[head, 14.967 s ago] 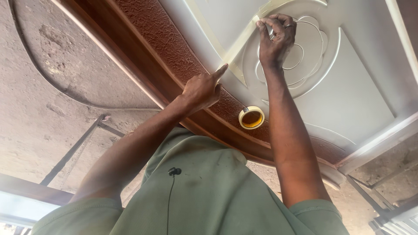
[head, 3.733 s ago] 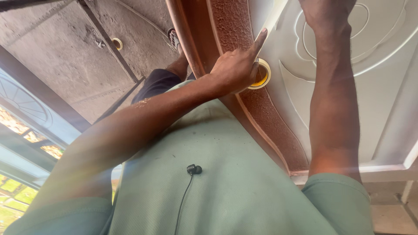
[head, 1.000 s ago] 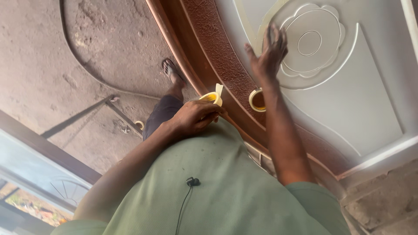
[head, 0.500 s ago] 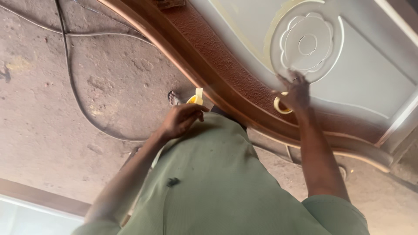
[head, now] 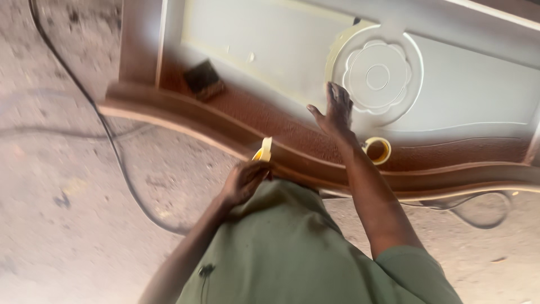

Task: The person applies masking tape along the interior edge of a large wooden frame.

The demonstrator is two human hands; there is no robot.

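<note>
Tape roll (head: 263, 152) gripped in left hand (head: 243, 181) at frame centre; right hand (head: 336, 110), fingers spread, presses flat on white door panel (head: 270, 50). Judgement: keep palm firm, pull tape taut along moulding.

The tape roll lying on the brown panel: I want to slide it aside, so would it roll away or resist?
The tape roll lies flat on its side, so a push would probably slide it, not roll it. It is a hollow ring, likely light. The right hand rests just beside it.

My right hand has left the tape roll

My right hand (head: 336, 110) now presses flat beside the flower carving (head: 378, 77), above the tape roll (head: 377, 150); the view has swung.
</note>
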